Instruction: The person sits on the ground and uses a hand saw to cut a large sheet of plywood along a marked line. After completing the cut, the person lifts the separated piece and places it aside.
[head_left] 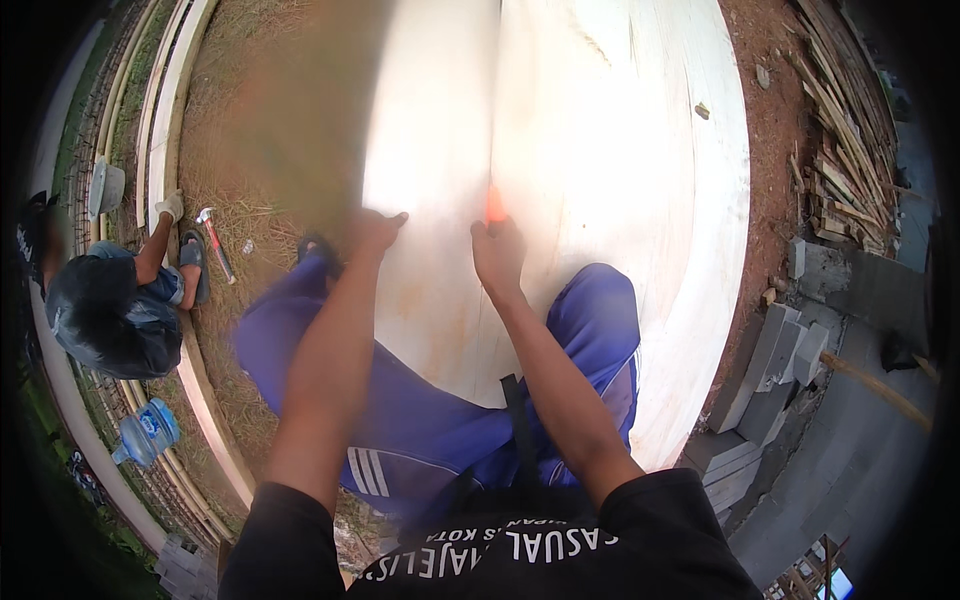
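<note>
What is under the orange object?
Pale wood shows around the orange object, with a dark line beyond. Anything directly beneath the object or the right hand is covered.

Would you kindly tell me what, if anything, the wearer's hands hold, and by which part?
The right hand holds an orange object by its near end. The left hand is at the left edge of the wooden panel; any grip is unclear.
</note>
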